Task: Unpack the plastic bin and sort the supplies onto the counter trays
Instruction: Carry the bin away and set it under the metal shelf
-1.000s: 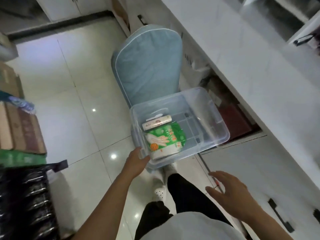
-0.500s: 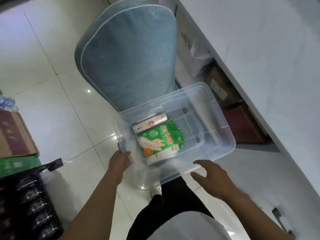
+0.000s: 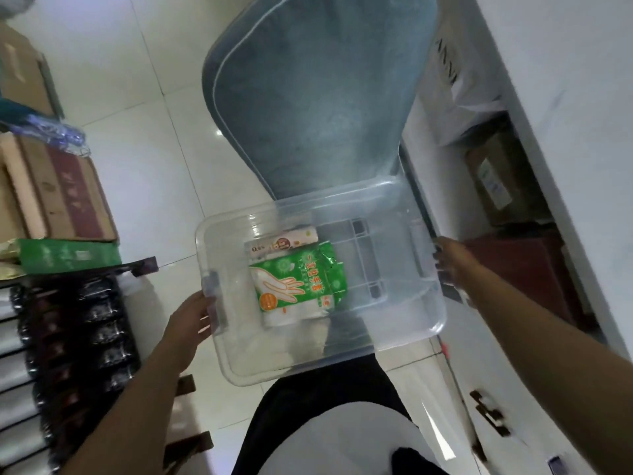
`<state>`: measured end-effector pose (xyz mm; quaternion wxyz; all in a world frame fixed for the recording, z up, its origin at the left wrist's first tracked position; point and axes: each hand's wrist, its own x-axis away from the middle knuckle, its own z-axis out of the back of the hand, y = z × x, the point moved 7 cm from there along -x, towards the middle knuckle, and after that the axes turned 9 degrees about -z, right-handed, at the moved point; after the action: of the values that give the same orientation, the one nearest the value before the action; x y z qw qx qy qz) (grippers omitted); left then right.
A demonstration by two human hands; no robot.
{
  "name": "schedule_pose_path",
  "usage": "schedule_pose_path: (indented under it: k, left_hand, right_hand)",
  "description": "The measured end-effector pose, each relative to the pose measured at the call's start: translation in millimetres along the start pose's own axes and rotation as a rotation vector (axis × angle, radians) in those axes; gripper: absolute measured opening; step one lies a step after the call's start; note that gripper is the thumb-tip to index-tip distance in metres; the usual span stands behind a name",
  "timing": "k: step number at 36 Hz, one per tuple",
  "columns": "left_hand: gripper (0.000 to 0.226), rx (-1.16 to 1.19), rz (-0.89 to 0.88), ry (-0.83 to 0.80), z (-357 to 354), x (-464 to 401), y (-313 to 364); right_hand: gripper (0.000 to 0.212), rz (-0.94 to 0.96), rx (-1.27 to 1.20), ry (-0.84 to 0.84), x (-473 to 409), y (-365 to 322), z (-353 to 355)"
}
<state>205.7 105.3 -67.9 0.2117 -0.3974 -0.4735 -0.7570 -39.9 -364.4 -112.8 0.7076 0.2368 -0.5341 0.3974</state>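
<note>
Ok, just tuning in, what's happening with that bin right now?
A person holds the clear plastic bin by its two short ends, left hand at the latch side and right hand on the opposite rim, beside the white counter. It is not unpacked: a green glove pack and a small white box lie inside. A blue cushion stands behind the bin.

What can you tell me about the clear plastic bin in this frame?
The clear plastic bin is a lidless, see-through rectangular tub with rounded corners, a rolled rim and a ribbed floor. It is held level in front of the blue chair. The left hand grips its left end by the latch, the right hand its right end. Inside lie a green glove packet and a small white box.
</note>
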Motion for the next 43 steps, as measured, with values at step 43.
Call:
schedule_pose_path:
  k: [43]
  left_hand:
    - [0.041,-1.194,-0.375,-0.721,-105,166,-127]
  right_hand:
    - [0.025,-0.159,-1.216,0.155,248,687,-85]
